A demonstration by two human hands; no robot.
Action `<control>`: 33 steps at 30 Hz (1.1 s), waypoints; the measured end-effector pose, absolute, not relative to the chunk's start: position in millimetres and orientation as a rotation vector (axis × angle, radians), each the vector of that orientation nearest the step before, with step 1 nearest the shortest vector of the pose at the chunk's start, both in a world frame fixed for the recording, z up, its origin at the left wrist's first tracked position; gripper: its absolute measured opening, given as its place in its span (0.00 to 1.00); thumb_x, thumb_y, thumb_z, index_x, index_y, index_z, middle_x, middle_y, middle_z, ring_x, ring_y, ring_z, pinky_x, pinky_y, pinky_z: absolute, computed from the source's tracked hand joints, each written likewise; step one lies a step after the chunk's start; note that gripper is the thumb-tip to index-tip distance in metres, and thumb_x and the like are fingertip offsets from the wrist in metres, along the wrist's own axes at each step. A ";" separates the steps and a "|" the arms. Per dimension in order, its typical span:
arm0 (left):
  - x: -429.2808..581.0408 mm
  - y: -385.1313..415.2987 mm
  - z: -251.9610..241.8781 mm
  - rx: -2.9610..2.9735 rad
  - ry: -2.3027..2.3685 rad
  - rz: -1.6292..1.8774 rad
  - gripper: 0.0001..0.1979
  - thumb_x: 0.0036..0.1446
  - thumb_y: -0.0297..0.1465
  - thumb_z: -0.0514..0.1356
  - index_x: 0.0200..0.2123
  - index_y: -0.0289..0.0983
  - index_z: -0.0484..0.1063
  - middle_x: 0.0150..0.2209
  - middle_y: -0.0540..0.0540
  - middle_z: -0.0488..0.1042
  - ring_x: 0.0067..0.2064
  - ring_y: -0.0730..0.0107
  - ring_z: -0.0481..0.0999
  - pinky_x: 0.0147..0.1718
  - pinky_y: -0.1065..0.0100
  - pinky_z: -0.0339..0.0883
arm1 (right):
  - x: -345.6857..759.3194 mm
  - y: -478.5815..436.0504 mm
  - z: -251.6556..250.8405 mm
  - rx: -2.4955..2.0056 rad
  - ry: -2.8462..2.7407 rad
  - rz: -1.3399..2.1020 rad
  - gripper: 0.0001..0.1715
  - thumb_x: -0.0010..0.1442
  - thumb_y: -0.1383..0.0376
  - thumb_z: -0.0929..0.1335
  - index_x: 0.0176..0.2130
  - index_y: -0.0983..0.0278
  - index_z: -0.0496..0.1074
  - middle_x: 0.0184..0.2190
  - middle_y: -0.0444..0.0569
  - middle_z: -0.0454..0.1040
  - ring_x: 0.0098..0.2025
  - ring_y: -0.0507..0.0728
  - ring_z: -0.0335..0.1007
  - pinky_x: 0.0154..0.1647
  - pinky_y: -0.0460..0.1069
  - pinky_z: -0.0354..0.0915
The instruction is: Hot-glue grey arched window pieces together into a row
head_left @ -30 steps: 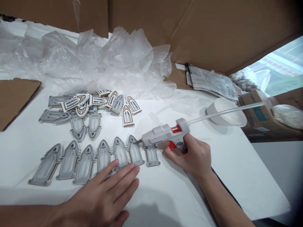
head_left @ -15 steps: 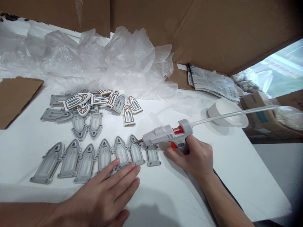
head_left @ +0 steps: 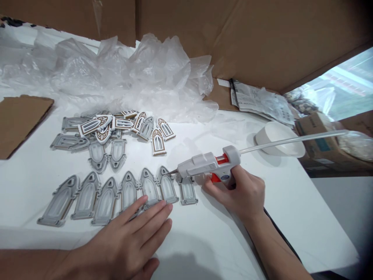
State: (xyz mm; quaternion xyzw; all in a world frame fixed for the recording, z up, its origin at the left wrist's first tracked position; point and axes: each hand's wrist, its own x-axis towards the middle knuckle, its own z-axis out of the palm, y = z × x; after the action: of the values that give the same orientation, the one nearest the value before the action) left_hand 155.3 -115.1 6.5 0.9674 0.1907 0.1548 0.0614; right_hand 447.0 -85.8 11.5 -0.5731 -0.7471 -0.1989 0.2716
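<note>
My right hand (head_left: 240, 192) is closed around the handle of a white and red hot glue gun (head_left: 198, 165), with a long clear glue stick (head_left: 294, 141) poking out of its back. The gun's metal nozzle is at the upper part of a grey arched window piece (head_left: 167, 186); whether it touches I cannot tell. Several such pieces lie in a row, grey side up. My left hand (head_left: 131, 233) lies flat, fingers stretched out, over the lower ends of the middle pieces. Partly behind the gun is the rightmost arched piece (head_left: 188, 191).
Behind the row is a pile of arched pieces (head_left: 99, 126), some showing white and brown fronts. Crumpled clear plastic (head_left: 131, 70) covers the back of the table. A white bowl (head_left: 269, 136) stands at right, and a cardboard sheet (head_left: 21, 120) lies at left.
My right hand and the glue gun have shifted slightly right. The nozzle has moved a little up the same arched piece. My left hand has stayed in place.
</note>
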 end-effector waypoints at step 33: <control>154.7 -117.7 2.8 2.876 0.553 0.533 0.19 0.65 0.37 0.56 0.54 0.34 0.71 0.59 0.42 0.71 0.64 0.61 0.62 0.67 0.58 0.45 | 467.3 -85.6 18.7 -1.433 -2.196 -0.116 0.17 0.47 0.63 0.69 0.25 0.58 0.53 0.15 0.33 0.50 0.15 0.46 0.43 0.15 0.44 0.48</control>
State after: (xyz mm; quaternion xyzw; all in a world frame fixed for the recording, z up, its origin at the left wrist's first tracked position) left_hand 154.7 -117.7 2.8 0.9629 0.1851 0.1784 0.0825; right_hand 467.3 -85.6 18.7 -0.5278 -0.8089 -0.0429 0.2556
